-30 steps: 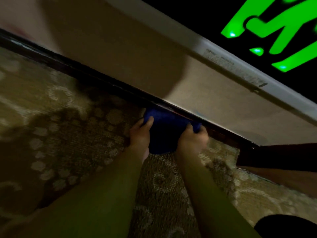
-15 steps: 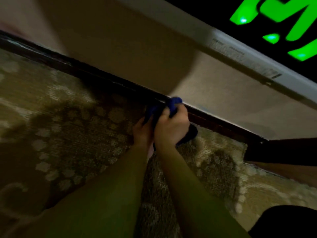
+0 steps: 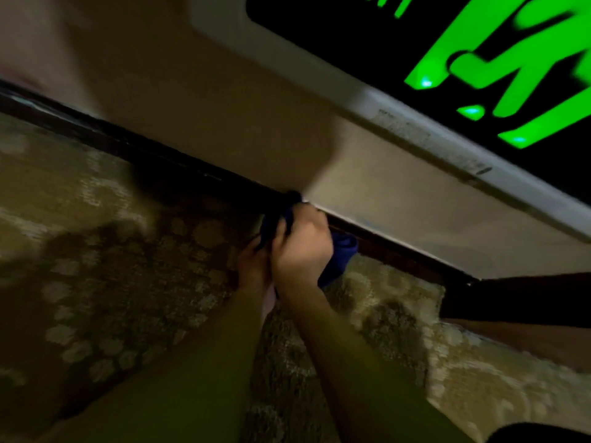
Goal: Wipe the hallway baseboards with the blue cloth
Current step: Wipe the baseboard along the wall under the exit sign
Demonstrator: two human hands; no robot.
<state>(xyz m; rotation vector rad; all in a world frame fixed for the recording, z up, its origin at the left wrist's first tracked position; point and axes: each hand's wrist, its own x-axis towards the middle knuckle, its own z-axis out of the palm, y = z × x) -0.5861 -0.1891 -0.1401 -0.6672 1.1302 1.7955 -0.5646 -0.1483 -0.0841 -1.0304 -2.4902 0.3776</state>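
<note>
Against the dark baseboard (image 3: 166,161), both hands (image 3: 287,251) grip the blue cloth (image 3: 343,251).

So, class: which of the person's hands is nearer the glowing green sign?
The right hand: it grips the blue cloth closer to the green sign; the left hand sits beside it, farther away.

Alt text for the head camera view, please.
Both hands, right hand over left hand, grip a bunched blue cloth against the dark baseboard where patterned carpet meets a beige wall; a green-lit sign glows above.
</note>
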